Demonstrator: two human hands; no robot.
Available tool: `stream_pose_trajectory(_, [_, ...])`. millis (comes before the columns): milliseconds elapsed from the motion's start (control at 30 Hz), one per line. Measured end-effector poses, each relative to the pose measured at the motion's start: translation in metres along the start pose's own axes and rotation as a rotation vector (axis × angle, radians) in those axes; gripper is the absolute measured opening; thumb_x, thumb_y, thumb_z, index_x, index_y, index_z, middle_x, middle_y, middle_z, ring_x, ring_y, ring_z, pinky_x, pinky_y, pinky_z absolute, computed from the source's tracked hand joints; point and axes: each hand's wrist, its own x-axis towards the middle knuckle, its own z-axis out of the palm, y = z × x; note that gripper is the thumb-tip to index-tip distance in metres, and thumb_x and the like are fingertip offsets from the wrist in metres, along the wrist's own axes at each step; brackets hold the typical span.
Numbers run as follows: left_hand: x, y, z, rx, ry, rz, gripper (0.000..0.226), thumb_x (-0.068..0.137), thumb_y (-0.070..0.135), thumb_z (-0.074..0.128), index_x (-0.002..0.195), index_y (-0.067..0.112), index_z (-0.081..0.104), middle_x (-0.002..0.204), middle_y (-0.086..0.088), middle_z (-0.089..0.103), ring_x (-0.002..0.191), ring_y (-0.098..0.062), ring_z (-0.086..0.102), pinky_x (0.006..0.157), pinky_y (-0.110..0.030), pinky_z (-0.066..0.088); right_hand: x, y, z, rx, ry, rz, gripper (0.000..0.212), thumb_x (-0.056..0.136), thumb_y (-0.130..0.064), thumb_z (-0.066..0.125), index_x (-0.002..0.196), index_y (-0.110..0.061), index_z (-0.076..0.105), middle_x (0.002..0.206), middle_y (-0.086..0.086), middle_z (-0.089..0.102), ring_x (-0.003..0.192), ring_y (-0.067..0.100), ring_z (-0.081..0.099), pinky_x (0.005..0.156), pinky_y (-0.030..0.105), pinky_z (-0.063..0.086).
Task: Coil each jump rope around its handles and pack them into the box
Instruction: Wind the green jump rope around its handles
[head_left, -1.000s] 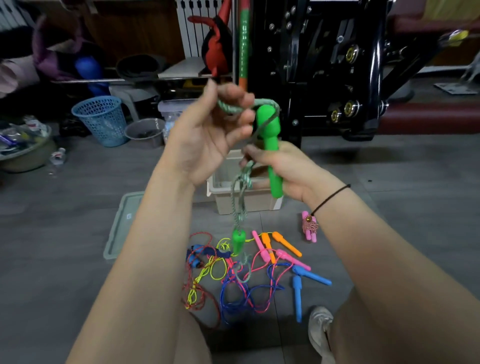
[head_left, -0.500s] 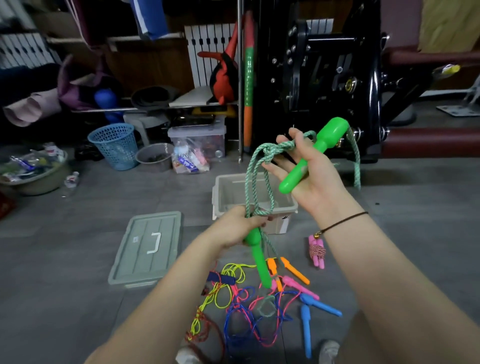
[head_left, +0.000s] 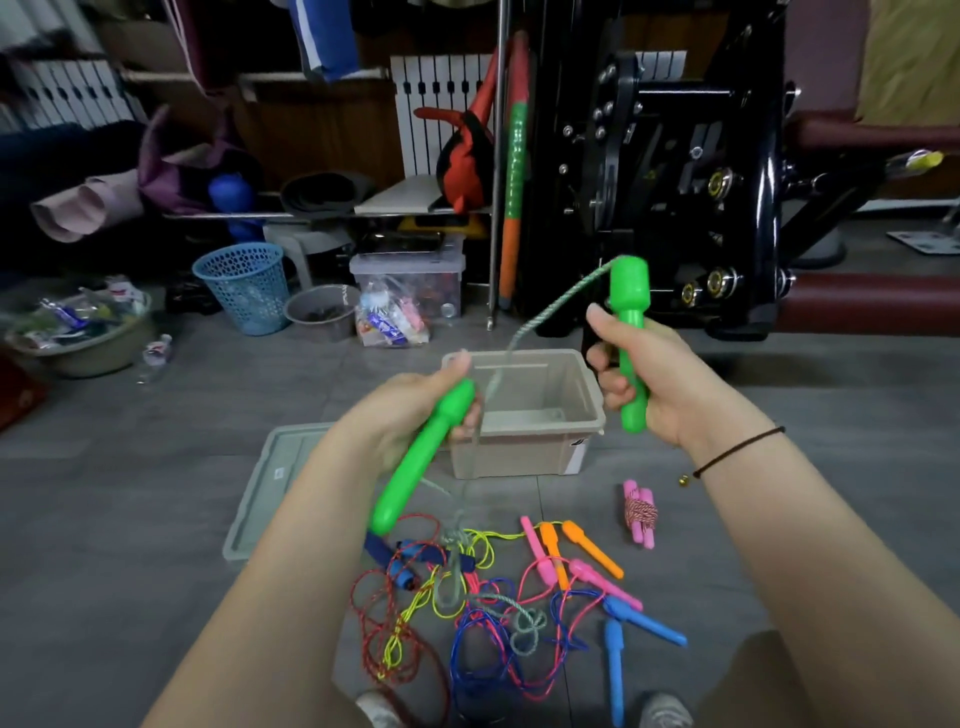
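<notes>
Head view: the green rope is held off the floor, one handle per hand. The left hand (head_left: 410, 410) is wrapped round the left green handle (head_left: 415, 467), which is tilted with its free end down toward the floor. The right hand (head_left: 644, 379) is closed round the right green handle (head_left: 631, 338), held upright, knob up. The handles are kept well apart, above the box (head_left: 519, 457), which sits open on the floor with its lid (head_left: 270, 488) just beside it.

Step judged: both handles picked up, coiling of this rope not yet begun. The green cord (head_left: 550, 306) runs from the right knob down past the box and drops into the loose pile (head_left: 498, 597) of other ropes. One pink bundle (head_left: 640, 512) lies already wound, near the box but not in it.

Next move, as judged: the handles are to be brought side by side into one hand, the cord lifted out of the pile, then wound round both. A snag is likely, since the cord looks looped among the other ropes.

Hard to make out:
- mid-cord is motion-blurred in front of the box
- the cord's exit from the left handle is hidden by fingers
- the near part of the box floor is masked by its front wall
- whether the cord is knotted in the pile cannot be told
</notes>
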Motion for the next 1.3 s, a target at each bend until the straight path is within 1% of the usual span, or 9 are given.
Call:
stream_pose_trajectory(167, [0.000, 0.008, 0.017, -0.539, -0.023, 0.306, 0.017, 0.094, 0.005, 0.049, 0.109, 0.002, 0.056, 0.100, -0.011, 0.063, 0.075, -0.015, 0.064, 0.071, -0.021, 0.057, -0.013, 0.014, 0.024, -0.175, -0.221, -0.108, 0.021, 0.097, -0.043, 0.042, 0.109, -0.025, 0.046, 0.084, 0.001, 0.053, 0.048, 0.012, 0.042, 0.042, 0.023, 0.035])
stream_pose_trajectory(367, [-0.003, 0.004, 0.032, -0.165, -0.127, 0.409, 0.054, 0.086, 0.023, 0.062, 0.138, 0.025, 0.045, 0.125, 0.002, 0.063, 0.115, -0.018, 0.058, 0.093, -0.036, 0.045, -0.018, 0.026, 0.053, -0.155, -0.155, -0.200, 0.029, 0.097, -0.035, 0.045, 0.121, -0.021, 0.053, 0.116, 0.007, 0.063, 0.107, 0.025, 0.062, 0.085, 0.044, 0.052])
stream_pose_trajectory(500, [-0.007, 0.006, 0.039, 0.101, -0.183, 0.428, 0.056, 0.095, 0.033, 0.052, 0.143, 0.047, 0.027, 0.135, 0.014, 0.054, 0.118, -0.006, 0.055, 0.088, -0.030, 0.048, -0.019, 0.020, 0.047, 0.071, -0.247, -0.097, 0.032, 0.098, -0.025, 0.046, 0.126, -0.014, 0.052, 0.125, 0.014, 0.061, 0.115, 0.033, 0.059, 0.095, 0.051, 0.049])
stream_pose_trajectory(667, [-0.014, 0.001, 0.049, 0.129, -0.094, 0.325, 0.031, 0.096, 0.049, 0.037, 0.126, 0.042, 0.044, 0.108, 0.001, 0.066, 0.080, 0.003, 0.065, 0.078, -0.028, 0.054, -0.019, 0.025, 0.042, 0.116, -0.362, -0.060, 0.023, 0.095, -0.013, 0.048, 0.116, -0.004, 0.055, 0.100, 0.014, 0.063, 0.087, 0.025, 0.063, 0.077, 0.032, 0.057])
stream_pose_trajectory(767, [-0.014, -0.001, 0.048, -0.043, -0.161, 0.144, 0.071, 0.073, 0.072, 0.042, 0.127, 0.026, 0.054, 0.111, -0.019, 0.064, 0.077, -0.007, 0.068, 0.079, -0.042, 0.054, -0.019, 0.029, 0.042, -0.014, -0.290, -0.121, 0.015, 0.094, -0.002, 0.049, 0.097, -0.014, 0.057, 0.083, 0.000, 0.062, 0.070, 0.013, 0.060, 0.069, 0.026, 0.051])
stream_pose_trajectory(900, [-0.019, 0.003, 0.043, -0.076, -0.097, 0.155, 0.042, 0.065, 0.049, 0.066, 0.097, 0.023, 0.063, 0.082, 0.001, 0.069, 0.074, -0.015, 0.063, 0.063, -0.030, 0.051, -0.014, 0.047, 0.042, -0.639, -0.284, -0.318, 0.029, 0.090, -0.007, 0.059, 0.117, -0.013, 0.053, 0.102, 0.000, 0.064, 0.098, 0.015, 0.061, 0.088, 0.025, 0.048])
stream_pose_trajectory(1100, [-0.020, -0.002, 0.033, 0.121, -0.077, 0.290, 0.024, 0.069, 0.026, 0.078, 0.087, 0.022, 0.063, 0.076, -0.002, 0.063, 0.074, -0.018, 0.061, 0.069, -0.042, 0.053, -0.022, 0.043, 0.036, -1.004, -0.309, -0.375, 0.043, 0.091, -0.027, 0.059, 0.130, -0.013, 0.046, 0.124, 0.007, 0.057, 0.110, 0.019, 0.055, 0.094, 0.030, 0.043])
stream_pose_trajectory(1200, [-0.018, 0.000, 0.031, 0.227, 0.010, 0.372, 0.002, 0.072, 0.021, 0.063, 0.070, 0.020, 0.063, 0.070, -0.004, 0.055, 0.069, -0.017, 0.055, 0.068, -0.037, 0.049, -0.025, 0.042, 0.031, -0.879, -0.465, -0.270, 0.040, 0.089, -0.024, 0.064, 0.126, -0.023, 0.048, 0.127, 0.004, 0.057, 0.112, 0.013, 0.055, 0.099, 0.033, 0.045])
stream_pose_trajectory(1300, [-0.016, -0.002, 0.025, 0.383, 0.024, 0.428, 0.012, 0.087, 0.019, 0.059, 0.076, 0.020, 0.064, 0.073, -0.003, 0.055, 0.069, -0.012, 0.051, 0.073, -0.032, 0.044, -0.029, 0.037, 0.029, -0.652, -0.587, -0.127, 0.036, 0.090, -0.012, 0.060, 0.115, -0.033, 0.043, 0.114, -0.007, 0.060, 0.097, -0.009, 0.057, 0.082, 0.009, 0.046])
